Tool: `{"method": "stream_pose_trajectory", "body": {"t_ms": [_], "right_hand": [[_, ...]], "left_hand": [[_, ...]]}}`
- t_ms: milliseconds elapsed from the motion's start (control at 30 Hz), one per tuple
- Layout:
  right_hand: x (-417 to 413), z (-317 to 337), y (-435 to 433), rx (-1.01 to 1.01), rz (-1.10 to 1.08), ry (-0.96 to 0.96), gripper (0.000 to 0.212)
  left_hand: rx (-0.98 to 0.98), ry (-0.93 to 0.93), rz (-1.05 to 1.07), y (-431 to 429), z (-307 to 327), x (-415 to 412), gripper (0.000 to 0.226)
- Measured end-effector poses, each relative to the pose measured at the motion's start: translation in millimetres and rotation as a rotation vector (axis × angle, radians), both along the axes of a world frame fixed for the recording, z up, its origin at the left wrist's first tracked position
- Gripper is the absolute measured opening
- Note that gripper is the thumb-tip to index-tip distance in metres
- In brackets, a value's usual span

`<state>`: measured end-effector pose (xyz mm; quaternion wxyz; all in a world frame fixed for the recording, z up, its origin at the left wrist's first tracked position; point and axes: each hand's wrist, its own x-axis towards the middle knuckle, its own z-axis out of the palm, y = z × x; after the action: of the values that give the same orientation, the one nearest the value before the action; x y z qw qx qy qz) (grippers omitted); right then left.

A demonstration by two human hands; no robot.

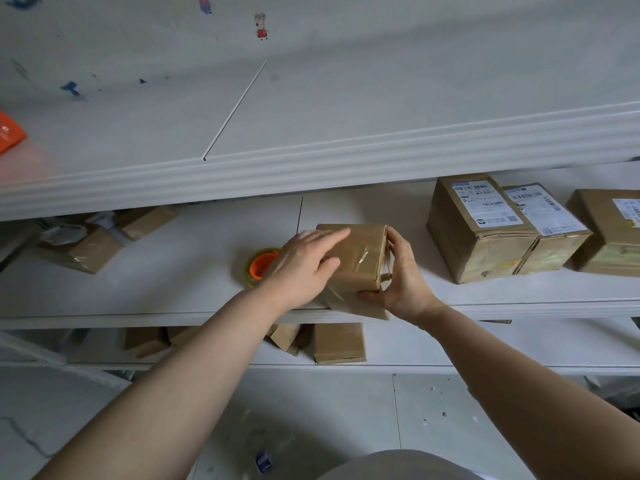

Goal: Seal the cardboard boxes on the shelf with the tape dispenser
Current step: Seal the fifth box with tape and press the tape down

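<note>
A small brown cardboard box (pixel 360 258) with clear tape across its top stands near the front edge of the middle shelf (pixel 156 292). My left hand (pixel 304 263) lies on its top and left side with straight fingers. My right hand (pixel 401 275) grips the box's right end, thumb under the near corner. A tape roll with an orange core (pixel 259 266) rests on the shelf just left of the box, partly hidden behind my left hand.
Three labelled cardboard boxes (pixel 481 226) (pixel 550 230) (pixel 609 233) stand at the right of the middle shelf. Smaller boxes (pixel 90 251) lie at its left. More boxes (pixel 339 342) sit on the lower shelf. An orange packet (pixel 8 133) lies on the top shelf.
</note>
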<state>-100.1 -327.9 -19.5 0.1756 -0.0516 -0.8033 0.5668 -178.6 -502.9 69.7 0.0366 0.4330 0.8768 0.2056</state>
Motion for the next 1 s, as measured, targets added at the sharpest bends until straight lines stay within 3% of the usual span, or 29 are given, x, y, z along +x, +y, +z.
{"method": "stream_pose_trajectory", "body": {"t_ms": [100, 400, 633, 700, 767, 900, 1000], "right_hand": [[-1, 4, -4, 0.077, 0.042, 0.029, 0.116], [-6, 8, -4, 0.188, 0.073, -0.025, 0.123], [-6, 15, -10, 0.276, 0.087, -0.012, 0.122], [-7, 15, -10, 0.278, 0.043, -0.031, 0.122], [-9, 18, -5, 0.292, -0.031, -0.036, 0.121], [-14, 28, 5, 0.409, -0.022, -0.004, 0.120], [-13, 32, 6, 0.408, -0.012, -0.001, 0.121]], "left_hand": [[0.076, -0.041, 0.002, 11, 6, -2, 0.038], [-0.029, -0.102, 0.052, 21, 19, -6, 0.013], [-0.389, 0.046, 0.050, 30, 38, -5, 0.010], [-0.450, -0.030, 0.029, 34, 43, 2, 0.014], [-0.380, -0.111, 0.045, 38, 47, 11, 0.016], [-0.085, -0.054, 0.202, 36, 46, 2, 0.015], [-0.065, -0.101, 0.165, 35, 38, -3, 0.014]]}}
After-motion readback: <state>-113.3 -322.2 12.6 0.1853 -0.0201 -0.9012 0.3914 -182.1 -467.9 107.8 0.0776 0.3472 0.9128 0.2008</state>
